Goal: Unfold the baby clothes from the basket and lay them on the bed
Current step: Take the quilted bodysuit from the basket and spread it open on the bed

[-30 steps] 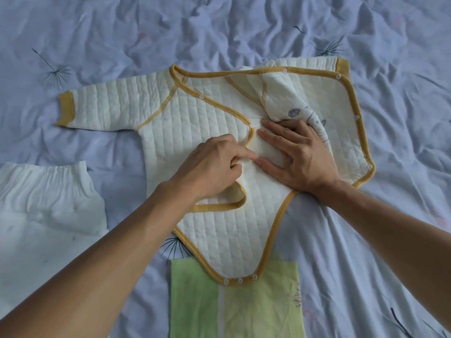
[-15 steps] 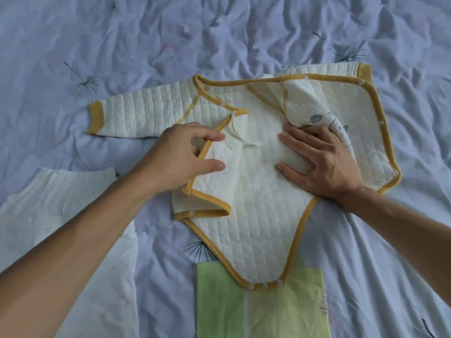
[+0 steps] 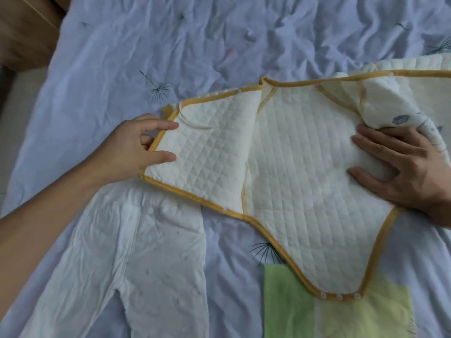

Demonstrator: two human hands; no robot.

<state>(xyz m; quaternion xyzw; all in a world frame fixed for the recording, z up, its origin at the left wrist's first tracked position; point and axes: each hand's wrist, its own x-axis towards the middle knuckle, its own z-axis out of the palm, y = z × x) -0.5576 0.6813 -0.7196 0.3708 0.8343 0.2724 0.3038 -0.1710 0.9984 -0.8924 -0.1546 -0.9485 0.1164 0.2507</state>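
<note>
A cream quilted baby bodysuit (image 3: pixel 305 191) with mustard-yellow trim lies spread on the pale blue bed sheet (image 3: pixel 195 45). Its left front flap (image 3: pixel 207 152) is folded outward to the left, lining up. My left hand (image 3: pixel 136 145) pinches that flap's outer edge between thumb and fingers. My right hand (image 3: pixel 402 167) presses flat on the right side of the bodysuit, beside a bunched piece of printed white cloth (image 3: pixel 400 113). The basket is out of view.
White baby trousers (image 3: pixel 136 264) lie flat at the lower left, just under the flap. A green and yellow cloth (image 3: pixel 317 311) lies at the bottom, partly under the bodysuit's crotch snaps. A wooden bed frame (image 3: pixel 26 30) shows at the upper left.
My left hand has pulled the front flap from the bodysuit's middle out to the left, opening it wide. My right hand has stayed pressing on the right side. The view has shifted left.
</note>
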